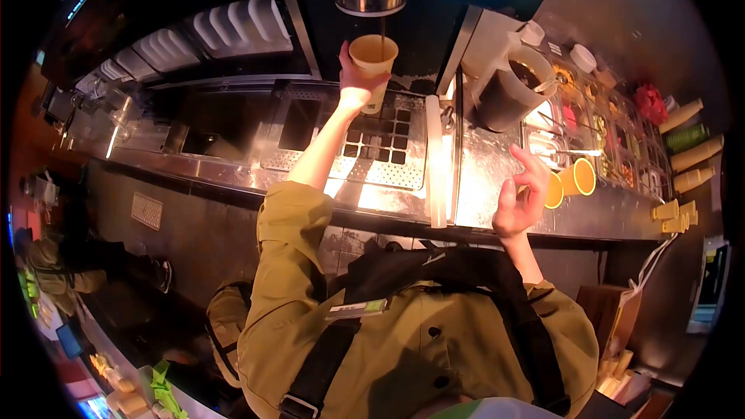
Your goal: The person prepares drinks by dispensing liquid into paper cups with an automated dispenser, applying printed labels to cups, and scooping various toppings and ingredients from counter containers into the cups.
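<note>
My left hand (357, 85) is wrapped round a pale paper cup (374, 53), held under a round metal dispenser (370, 1). A thin brown stream runs from the dispenser into the cup. Beneath the cup lies a perforated drip grate (379, 140). On the right, my right hand (521, 195) is raised over the counter, its fingers apart and holding nothing. Just beside it two yellow-rimmed cups (578, 178) lie on their sides, one partly hidden behind the hand.
A large pitcher of dark liquid (512, 89) stands right of the grate, next to metal trays of ingredients (601, 128). Stacked cups (697, 157) line the far right. White containers (240, 27) fill the back-left shelf. Other people's parts show at lower left.
</note>
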Demonstrator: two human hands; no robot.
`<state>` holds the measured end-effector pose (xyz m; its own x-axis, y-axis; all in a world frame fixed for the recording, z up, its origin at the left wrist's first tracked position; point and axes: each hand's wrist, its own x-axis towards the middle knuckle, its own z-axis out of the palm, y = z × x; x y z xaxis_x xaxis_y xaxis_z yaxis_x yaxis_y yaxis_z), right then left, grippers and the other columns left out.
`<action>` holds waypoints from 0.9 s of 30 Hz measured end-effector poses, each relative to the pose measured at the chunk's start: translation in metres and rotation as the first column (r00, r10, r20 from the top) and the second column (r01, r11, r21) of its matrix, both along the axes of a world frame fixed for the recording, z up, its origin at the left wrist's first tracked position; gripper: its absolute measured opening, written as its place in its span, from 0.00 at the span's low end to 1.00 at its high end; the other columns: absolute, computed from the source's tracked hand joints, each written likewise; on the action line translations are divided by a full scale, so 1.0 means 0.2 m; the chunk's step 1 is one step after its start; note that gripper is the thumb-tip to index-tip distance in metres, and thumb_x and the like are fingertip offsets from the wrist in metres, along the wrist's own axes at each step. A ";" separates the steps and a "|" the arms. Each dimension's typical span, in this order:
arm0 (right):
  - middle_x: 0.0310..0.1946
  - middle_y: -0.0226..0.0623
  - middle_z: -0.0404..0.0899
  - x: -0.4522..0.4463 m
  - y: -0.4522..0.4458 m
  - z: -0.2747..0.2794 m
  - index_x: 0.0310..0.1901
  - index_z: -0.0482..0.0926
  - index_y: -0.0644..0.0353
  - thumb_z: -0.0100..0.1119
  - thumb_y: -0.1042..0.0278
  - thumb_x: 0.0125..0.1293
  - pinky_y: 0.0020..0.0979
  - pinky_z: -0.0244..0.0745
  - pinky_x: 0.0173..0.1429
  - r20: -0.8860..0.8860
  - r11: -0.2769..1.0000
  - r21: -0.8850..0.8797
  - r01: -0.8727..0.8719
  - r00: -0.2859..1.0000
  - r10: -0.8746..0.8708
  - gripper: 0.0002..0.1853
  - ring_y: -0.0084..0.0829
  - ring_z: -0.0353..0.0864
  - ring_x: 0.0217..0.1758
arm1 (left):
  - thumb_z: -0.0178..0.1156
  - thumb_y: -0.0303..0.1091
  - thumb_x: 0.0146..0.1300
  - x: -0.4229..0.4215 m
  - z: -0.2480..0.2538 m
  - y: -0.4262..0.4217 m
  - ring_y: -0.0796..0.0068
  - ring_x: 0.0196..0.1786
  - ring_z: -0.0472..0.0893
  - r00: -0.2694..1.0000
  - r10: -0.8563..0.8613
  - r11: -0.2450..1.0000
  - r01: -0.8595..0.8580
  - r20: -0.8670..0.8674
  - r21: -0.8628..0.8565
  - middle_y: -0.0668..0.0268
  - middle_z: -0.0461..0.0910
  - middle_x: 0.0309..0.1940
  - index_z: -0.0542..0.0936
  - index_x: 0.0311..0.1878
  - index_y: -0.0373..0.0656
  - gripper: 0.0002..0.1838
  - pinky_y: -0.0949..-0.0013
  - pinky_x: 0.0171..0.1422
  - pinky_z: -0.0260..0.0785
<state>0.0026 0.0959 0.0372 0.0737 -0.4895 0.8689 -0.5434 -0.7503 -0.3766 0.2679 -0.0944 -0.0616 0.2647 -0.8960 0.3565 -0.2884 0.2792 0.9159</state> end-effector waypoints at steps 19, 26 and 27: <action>0.44 0.51 0.74 -0.18 0.07 -0.24 0.36 0.66 0.64 0.49 0.79 0.54 0.38 0.61 0.56 0.020 0.978 0.185 0.102 0.994 -0.107 0.07 0.40 0.70 0.47 | 0.73 0.31 0.36 -0.04 -0.25 0.03 0.62 0.55 0.71 0.995 0.095 0.989 -0.093 -0.007 0.118 0.56 0.68 0.54 0.53 0.60 0.45 0.48 0.66 0.59 0.64; 0.44 0.50 0.75 -0.21 0.07 -0.25 0.36 0.66 0.64 0.50 0.79 0.54 0.38 0.60 0.56 0.013 0.972 0.205 0.113 0.993 -0.118 0.07 0.40 0.70 0.47 | 0.73 0.32 0.36 -0.06 -0.25 0.03 0.62 0.55 0.71 0.992 0.126 0.986 -0.129 0.032 0.106 0.57 0.69 0.53 0.53 0.60 0.45 0.48 0.66 0.58 0.65; 0.43 0.50 0.75 -0.22 0.07 -0.25 0.36 0.66 0.64 0.50 0.78 0.55 0.38 0.60 0.56 0.014 0.972 0.205 0.115 0.993 -0.120 0.07 0.40 0.70 0.47 | 0.73 0.32 0.36 -0.06 -0.25 0.03 0.62 0.54 0.72 0.991 0.132 0.986 -0.134 0.031 0.099 0.57 0.70 0.53 0.53 0.59 0.45 0.48 0.66 0.58 0.65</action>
